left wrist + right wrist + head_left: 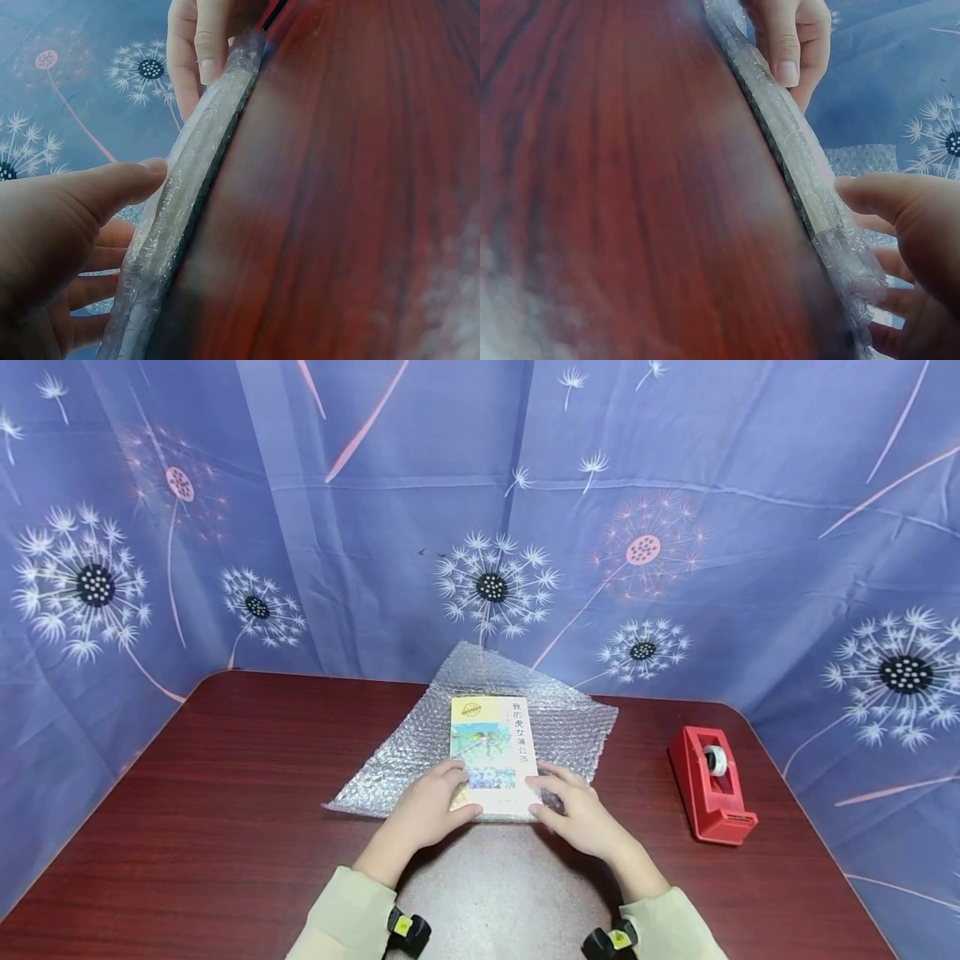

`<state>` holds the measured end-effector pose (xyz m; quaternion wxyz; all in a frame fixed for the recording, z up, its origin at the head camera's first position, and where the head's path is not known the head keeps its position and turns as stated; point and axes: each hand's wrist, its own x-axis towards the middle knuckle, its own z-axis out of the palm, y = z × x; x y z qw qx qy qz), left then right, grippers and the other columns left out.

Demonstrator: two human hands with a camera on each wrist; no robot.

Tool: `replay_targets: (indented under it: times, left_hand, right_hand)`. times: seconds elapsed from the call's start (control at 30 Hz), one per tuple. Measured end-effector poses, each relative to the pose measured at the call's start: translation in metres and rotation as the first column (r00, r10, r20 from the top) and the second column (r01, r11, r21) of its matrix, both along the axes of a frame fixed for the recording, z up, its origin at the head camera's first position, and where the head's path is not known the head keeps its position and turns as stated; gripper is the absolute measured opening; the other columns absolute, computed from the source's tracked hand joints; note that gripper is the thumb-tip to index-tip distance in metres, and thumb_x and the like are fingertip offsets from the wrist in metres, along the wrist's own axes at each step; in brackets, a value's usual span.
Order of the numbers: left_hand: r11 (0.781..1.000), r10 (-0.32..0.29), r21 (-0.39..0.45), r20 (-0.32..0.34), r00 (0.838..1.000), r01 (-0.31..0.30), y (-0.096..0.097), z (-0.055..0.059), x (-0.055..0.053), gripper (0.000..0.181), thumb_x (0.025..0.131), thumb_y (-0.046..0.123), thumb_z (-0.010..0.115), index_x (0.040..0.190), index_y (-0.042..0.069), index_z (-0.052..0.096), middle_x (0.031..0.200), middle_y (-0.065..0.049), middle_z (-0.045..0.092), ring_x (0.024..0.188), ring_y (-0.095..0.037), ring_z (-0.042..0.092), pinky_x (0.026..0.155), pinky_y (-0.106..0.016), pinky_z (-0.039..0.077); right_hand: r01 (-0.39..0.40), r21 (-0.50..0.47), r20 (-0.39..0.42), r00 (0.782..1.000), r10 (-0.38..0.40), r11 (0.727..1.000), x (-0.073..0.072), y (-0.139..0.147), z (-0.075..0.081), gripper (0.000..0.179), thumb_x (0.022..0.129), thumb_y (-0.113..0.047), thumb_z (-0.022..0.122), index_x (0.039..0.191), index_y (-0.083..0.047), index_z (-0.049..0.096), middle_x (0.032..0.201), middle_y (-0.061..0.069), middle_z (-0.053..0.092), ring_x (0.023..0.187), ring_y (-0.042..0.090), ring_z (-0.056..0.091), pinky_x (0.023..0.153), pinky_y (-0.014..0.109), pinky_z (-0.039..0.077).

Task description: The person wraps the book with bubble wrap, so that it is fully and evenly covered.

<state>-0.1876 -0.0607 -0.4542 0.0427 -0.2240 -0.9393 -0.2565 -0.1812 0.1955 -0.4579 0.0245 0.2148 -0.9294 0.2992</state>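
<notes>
A paperback book [487,745] lies face up on a sheet of bubble wrap [572,727], its cover yellow and white with a painted picture. My left hand [427,802] rests at the book's lower left, index finger along the side and thumb by the near corner. At the lower right, my right hand [583,814] mirrors it, fingertips on the cover's edge. Both wrist views show bubble wrap [150,247] along the near edge, with each thumb straight against it. The fingers of both hands are spread and fairly straight.
To the right stands a red tape dispenser [708,814] with a small tape roll [716,761] in it. The dark red wooden table [187,810] reaches back to a blue curtain [360,543] printed with dandelions. Corners of the wrap point left, right and back.
</notes>
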Motion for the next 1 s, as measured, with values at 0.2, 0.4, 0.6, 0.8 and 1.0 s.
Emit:
replay_targets:
  times: [0.2,0.4,0.6,0.8,1.0]
  left_hand:
    - [1.0,-0.003,-0.004,-0.004,1.0,0.003,0.0006,-0.001,-0.0005,0.053,0.082,0.042,0.069,0.117,0.002,0.063,0.132,-0.013,0.055,0.123,-0.031,0.052,0.102,-0.044,0.043]
    - [1.0,-0.002,0.005,-0.007,1.0,0.002,0.0003,-0.0006,-0.0003,0.053,0.082,0.041,0.07,0.116,0.001,0.063,0.132,-0.013,0.056,0.123,-0.031,0.052,0.103,-0.044,0.043]
    - [1.0,-0.004,0.011,-0.003,1.0,0.004,-0.0001,0.0006,0.0007,0.053,0.082,0.041,0.07,0.117,0.001,0.063,0.131,-0.014,0.056,0.123,-0.031,0.051,0.104,-0.044,0.042]
    - [1.0,-0.008,0.014,-0.006,1.0,0.008,-0.0003,0.0004,0.001,0.053,0.082,0.04,0.07,0.116,0.0,0.063,0.131,-0.014,0.056,0.123,-0.032,0.052,0.103,-0.044,0.042]
    - [1.0,-0.01,0.004,-0.004,1.0,0.01,-0.0003,-0.0001,0.0001,0.052,0.083,0.04,0.069,0.117,0.001,0.063,0.132,-0.014,0.055,0.124,-0.031,0.051,0.103,-0.044,0.042]
  right_hand:
    - [0.146,0.011,0.035,0.989,-0.146,0.989,0.0015,-0.0002,-0.0006,0.061,0.082,-0.036,0.071,0.134,-0.011,0.051,0.154,0.023,0.019,0.136,0.051,0.022,0.1,0.074,0.024]
    - [0.349,0.06,0.215,0.91,-0.354,0.935,0.0009,-0.0017,0.0038,0.107,0.074,-0.057,0.072,0.151,-0.009,0.017,0.151,0.036,-0.012,0.136,0.06,-0.002,0.105,0.074,0.006]
    - [0.386,0.114,0.254,0.879,-0.403,0.915,-0.0008,-0.001,0.0045,0.123,0.071,-0.065,0.069,0.151,-0.002,0.001,0.15,0.039,0.005,0.136,0.06,0.003,0.107,0.071,0.002]
    - [0.354,-0.127,0.261,0.913,-0.313,0.927,-0.0021,-0.0017,0.0005,0.118,0.071,-0.039,0.081,0.15,0.002,0.003,0.154,0.029,0.008,0.141,0.048,0.01,0.112,0.063,0.015]
    - [0.435,-0.469,0.37,0.887,-0.276,0.769,-0.003,-0.0056,0.0046,0.119,0.076,-0.018,0.078,0.151,-0.009,-0.013,0.155,0.026,-0.003,0.142,0.044,0.014,0.113,0.053,0.025]
